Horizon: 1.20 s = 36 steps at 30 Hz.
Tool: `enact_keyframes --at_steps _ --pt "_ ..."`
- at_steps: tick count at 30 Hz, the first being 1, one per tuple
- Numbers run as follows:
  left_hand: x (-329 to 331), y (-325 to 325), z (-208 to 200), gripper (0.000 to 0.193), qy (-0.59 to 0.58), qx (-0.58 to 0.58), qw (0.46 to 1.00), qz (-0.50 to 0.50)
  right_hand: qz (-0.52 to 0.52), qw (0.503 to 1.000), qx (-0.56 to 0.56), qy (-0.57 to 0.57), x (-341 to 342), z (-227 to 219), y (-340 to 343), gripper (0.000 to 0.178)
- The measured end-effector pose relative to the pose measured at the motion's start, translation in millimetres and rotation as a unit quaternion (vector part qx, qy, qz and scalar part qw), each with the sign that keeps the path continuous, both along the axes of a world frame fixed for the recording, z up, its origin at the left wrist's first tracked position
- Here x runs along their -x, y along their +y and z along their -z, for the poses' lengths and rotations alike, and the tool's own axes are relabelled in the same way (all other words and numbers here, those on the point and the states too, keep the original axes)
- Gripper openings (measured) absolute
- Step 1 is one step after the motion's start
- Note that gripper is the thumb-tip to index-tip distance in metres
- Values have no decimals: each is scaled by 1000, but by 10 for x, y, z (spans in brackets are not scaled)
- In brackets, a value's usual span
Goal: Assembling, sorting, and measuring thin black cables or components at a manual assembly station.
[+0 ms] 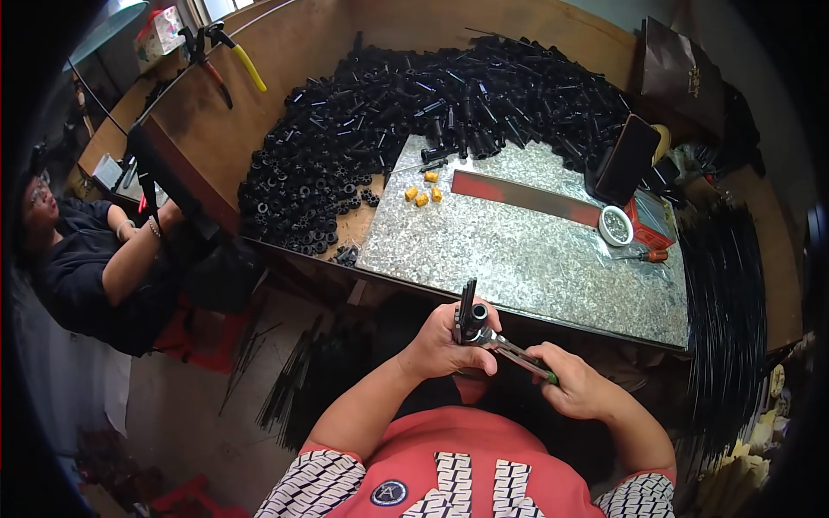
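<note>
In front of my chest, my left hand (439,347) is closed round a black tubular part (475,319). Its round open end faces up, and thin dark rods stand up beside it. My right hand (573,385) grips the handle end of a metal hand tool (522,355) with a green tip on its handle. The tool's metal head meets the black part just by my left thumb; its exact kind is hard to make out. Both hands are held in the air, just off the near edge of a speckled grey work board (484,250).
A large heap of black plastic parts (449,95) covers the back. On the board lie yellow pieces (421,198), a flat metal strip (527,198), a white cup (616,226) and a screwdriver (648,256). A phone (628,160) stands at right. A co-worker (95,259) sits at left.
</note>
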<state>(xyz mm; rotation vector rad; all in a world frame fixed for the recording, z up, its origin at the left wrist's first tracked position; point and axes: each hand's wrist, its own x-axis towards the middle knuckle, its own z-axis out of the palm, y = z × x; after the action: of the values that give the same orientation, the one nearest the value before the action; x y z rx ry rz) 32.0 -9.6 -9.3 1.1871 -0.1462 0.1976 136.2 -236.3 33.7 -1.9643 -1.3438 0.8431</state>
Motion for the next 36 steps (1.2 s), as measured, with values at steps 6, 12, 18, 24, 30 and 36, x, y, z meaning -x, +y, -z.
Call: enact_keyframes --at_steps 6,12,18,24,30,36 --pt "-10 -15 69 53 9 35 999 -24 37 999 25 -9 53 -33 145 26" --pt "-22 -57 101 52 26 51 996 -62 78 990 -3 -114 14 58 177 21" --pt "-29 -77 109 50 3 69 993 -92 85 964 -16 -252 -69 69 131 20" --pt "-85 -53 336 61 10 31 993 -113 222 900 -88 -364 -626 -74 34 19" --pt "104 -95 260 62 -29 3 993 -111 322 854 37 -408 -1528 -246 65 15" --pt "84 -133 282 60 -28 -1 995 -94 298 846 166 -409 -1903 -270 222 22"
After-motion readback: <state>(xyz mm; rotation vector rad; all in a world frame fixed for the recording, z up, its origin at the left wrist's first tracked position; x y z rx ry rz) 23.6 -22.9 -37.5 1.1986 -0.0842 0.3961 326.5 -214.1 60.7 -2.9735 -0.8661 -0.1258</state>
